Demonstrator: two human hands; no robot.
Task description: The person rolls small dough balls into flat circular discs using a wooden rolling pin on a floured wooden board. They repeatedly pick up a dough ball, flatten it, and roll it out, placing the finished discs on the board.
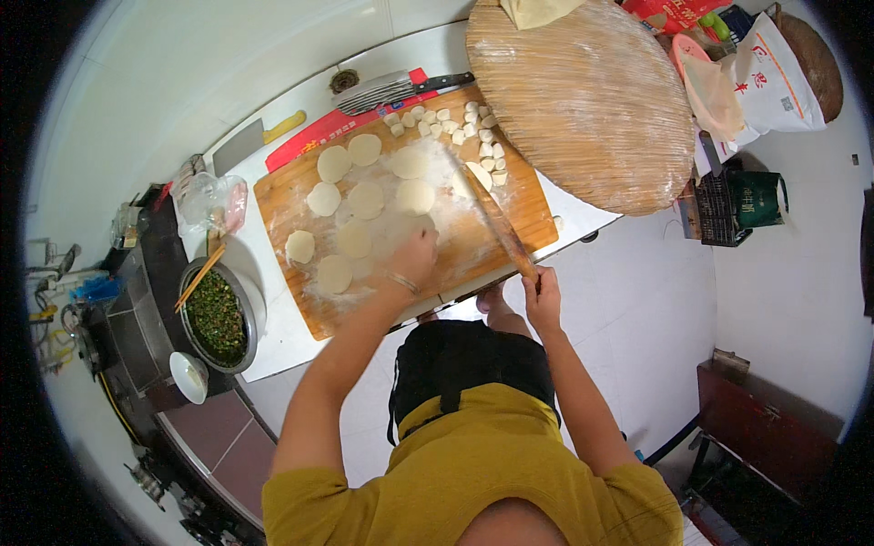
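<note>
My right hand (543, 298) is closed around the near end of a wooden rolling pin (503, 226). The pin slants across the right part of a floured wooden board (291, 214), its far end over the flour. Partly behind it lies a dough round (477, 178). My left hand (414, 259) is low over the middle of the board, below a flat dough wrapper (415, 197); blur hides its fingers. Several more wrappers (334, 164) are spread on the left half. Small dough pieces (485, 136) cluster at the far right.
A round slatted tray (583, 100) overlaps the board's far right corner. Behind the board lie a black-handled knife (387, 91) and a cleaver (241, 147). At left, a bowl of chopped green filling (217, 318) has chopsticks (198, 278) across it, near a white bowl (189, 377).
</note>
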